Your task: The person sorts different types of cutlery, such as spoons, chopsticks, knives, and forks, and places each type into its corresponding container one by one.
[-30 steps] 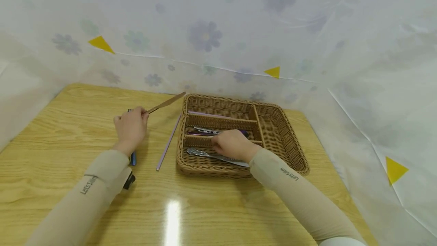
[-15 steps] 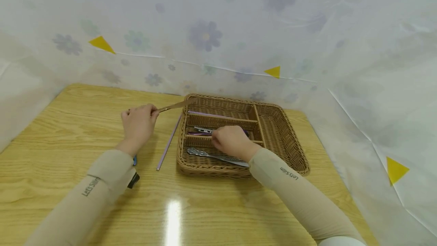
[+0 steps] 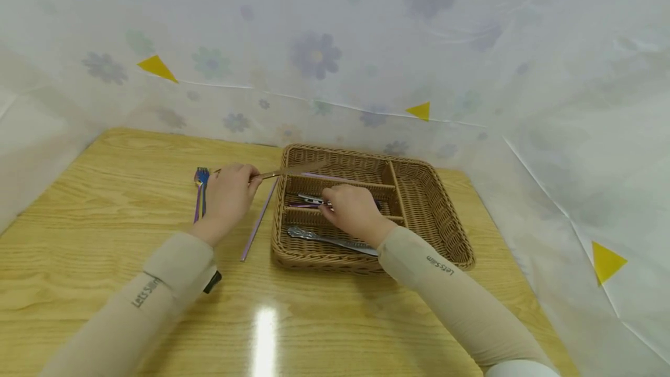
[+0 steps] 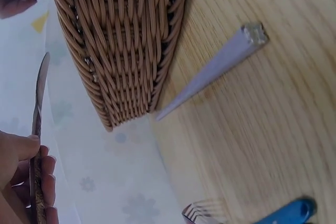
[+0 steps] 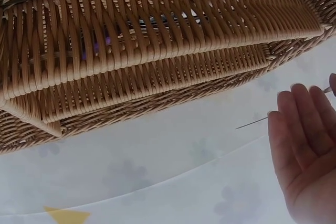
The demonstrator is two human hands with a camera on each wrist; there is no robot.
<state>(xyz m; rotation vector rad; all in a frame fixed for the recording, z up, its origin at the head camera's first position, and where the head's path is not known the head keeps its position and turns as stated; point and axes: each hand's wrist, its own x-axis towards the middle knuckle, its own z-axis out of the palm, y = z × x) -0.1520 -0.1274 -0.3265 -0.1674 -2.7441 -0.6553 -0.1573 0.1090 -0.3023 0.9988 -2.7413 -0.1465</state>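
My left hand grips a gold-coloured table knife by its patterned handle. The blade points right, above the left end of the wicker cutlery basket. Over the basket's middle compartments is my right hand; in the right wrist view, its fingers look extended and hold nothing. Beneath it lie cutlery pieces with silver and purple handles, partly hidden by the hand. A silver knife rests in the front compartment. On the table, left of the basket, lies a lilac chopstick.
Forks lie on the wooden table at left, partly behind my left hand. A blue handle end shows in the left wrist view. Another lilac chopstick is in the basket's back compartment. A flowered white curtain stands behind the table.
My left hand has moved right with the knife, bringing the blade over the basket and uncovering the forks. My right hand has stayed over the basket, lifting slightly.
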